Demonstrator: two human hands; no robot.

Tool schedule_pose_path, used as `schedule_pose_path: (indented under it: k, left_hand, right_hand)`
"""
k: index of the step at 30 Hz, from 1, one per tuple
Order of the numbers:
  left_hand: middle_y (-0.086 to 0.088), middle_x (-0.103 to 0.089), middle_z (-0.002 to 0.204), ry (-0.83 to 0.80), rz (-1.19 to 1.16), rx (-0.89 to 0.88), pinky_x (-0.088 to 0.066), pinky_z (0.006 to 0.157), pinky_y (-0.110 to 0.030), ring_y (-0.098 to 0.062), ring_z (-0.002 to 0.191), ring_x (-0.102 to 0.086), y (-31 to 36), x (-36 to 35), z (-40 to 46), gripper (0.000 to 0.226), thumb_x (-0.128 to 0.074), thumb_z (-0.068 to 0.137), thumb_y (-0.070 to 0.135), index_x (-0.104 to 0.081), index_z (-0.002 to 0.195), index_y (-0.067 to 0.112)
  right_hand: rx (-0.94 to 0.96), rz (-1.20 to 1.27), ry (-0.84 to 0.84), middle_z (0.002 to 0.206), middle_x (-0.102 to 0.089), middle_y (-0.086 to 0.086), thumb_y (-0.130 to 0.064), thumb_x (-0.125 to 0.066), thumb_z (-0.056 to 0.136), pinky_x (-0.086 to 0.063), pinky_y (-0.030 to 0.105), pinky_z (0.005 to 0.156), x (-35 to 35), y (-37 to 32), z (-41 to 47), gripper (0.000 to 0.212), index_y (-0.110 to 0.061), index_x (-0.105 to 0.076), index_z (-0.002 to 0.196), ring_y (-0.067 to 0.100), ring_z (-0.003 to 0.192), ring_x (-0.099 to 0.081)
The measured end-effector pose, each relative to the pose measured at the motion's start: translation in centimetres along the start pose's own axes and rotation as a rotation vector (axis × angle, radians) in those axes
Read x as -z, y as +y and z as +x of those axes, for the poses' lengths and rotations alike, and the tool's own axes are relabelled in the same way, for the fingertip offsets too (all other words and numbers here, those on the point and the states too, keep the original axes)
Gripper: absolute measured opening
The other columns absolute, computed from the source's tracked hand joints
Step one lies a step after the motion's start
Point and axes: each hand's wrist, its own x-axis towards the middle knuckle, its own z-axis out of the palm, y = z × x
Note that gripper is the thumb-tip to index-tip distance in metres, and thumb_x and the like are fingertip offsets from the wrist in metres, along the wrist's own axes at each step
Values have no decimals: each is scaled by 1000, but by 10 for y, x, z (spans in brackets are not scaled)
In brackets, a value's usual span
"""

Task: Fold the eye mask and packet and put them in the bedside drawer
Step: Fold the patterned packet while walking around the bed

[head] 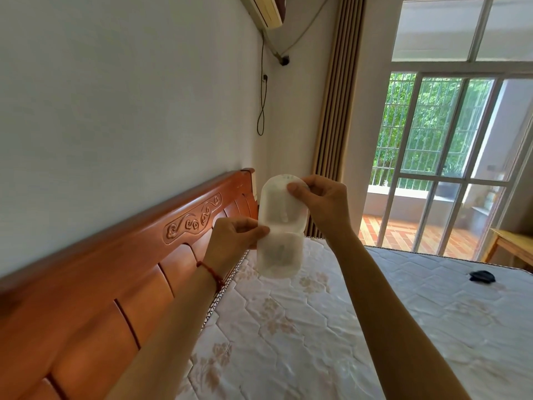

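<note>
Both hands up at chest height over the bed, w/ one item held between them. Left hand (235,236) pinches the middle-left edge of a thin, white, translucent, rounded-end eye mask (281,226), thumb on the near face, fingers behind. Right hand (324,202) pinches the mask's top right edge, thumb tip in front, other fingers curled behind. Hands are apart, left lower, right higher, both clamped on the mask.

Mask hangs roughly upright, long axis vertical, w/ a crease or seam across it about level w/ the left thumb; lower half dangles free below the left hand. Faint grey marks show through the lower half, too blurred to read. Can't tell if a packet is part of what's held.

Thin red cord bracelet (210,274) on the left wrist. Forearms bare.

Below: white quilted mattress w/ beige floral pattern (288,327), no sheet. Small dark object (482,276) lies on the mattress far right, well apart from the hands; can't tell what it is. Left of the hands: carved orange-brown wooden headboard (115,269) against a pale wall. Behind: beige ribbed curtain (331,111), sliding glass door w/ metal grille (432,140), green trees outside. White wall A/C unit (265,10) top centre, black cable (262,96) hanging below. Corner of a wooden table (513,246) far right.
</note>
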Motion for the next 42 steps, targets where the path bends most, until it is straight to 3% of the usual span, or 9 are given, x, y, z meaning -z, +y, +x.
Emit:
schedule_pose_path:
  k: [6,11,16,20,22,28,35,42]
  left_hand:
    - [9,-66,49,33,-15,38,-51,48,-13,-4,47,-64,1,1,-1,10,-67,74,-5,-66,71,4]
    - [7,-66,49,128,-56,66,-51,47,-15,-5,46,-63,0,2,1,6,-67,75,-4,-66,81,-6]
    - [-7,-66,72,209,-131,100,-54,48,-18,-6,47,-64,3,3,3,14,-65,78,-3,-66,90,-8]
    - [-1,-68,62,271,-240,131,-53,47,-17,-7,50,-66,6,3,5,6,-64,79,-2,-67,82,3]
    - [5,-69,55,289,-301,138,-52,47,-17,-7,51,-66,8,2,5,7,-63,80,-1,-66,80,5]
    - [-3,-68,78,321,-390,151,-53,47,-19,-9,54,-68,9,2,7,10,-63,79,-1,-66,78,8]
    - [6,-69,58,321,-361,147,-52,46,-18,-10,52,-68,7,8,12,17,-65,77,-1,-67,69,14]
    - [3,-72,61,241,-340,151,-53,49,-19,-12,58,-69,1,14,15,26,-66,76,0,-73,61,20]
  right_hand:
    - [34,30,-24,72,-66,-12,-8,-68,79,-51,10,60,2,-3,-4,17,-25,-67,76,-3,65,-65]
    - [37,75,-69,71,-68,-16,-6,-68,78,-50,11,62,4,0,-13,18,-25,-68,77,0,68,-66]
    - [48,93,-137,69,-71,-16,-4,-68,77,-50,12,65,8,7,-24,18,-22,-69,79,2,70,-67]
    - [47,51,-178,74,-71,-15,-3,-68,76,-50,12,64,8,16,-32,20,-13,-69,93,0,68,-65]
    - [49,-1,-189,85,-69,-7,-1,-68,76,-50,11,68,8,22,-35,22,-10,-68,96,-3,77,-65]
    - [102,-161,-181,96,-68,-2,-5,-73,73,-46,9,79,6,34,-40,23,-15,-70,93,2,95,-62]
    - [164,-280,-144,97,-68,-7,-13,-76,70,-45,10,84,4,45,-46,19,-13,-73,89,4,96,-60]
    - [187,-350,-94,96,-66,-8,-11,-76,70,-46,11,84,6,54,-47,18,-10,-74,88,-1,92,-58]
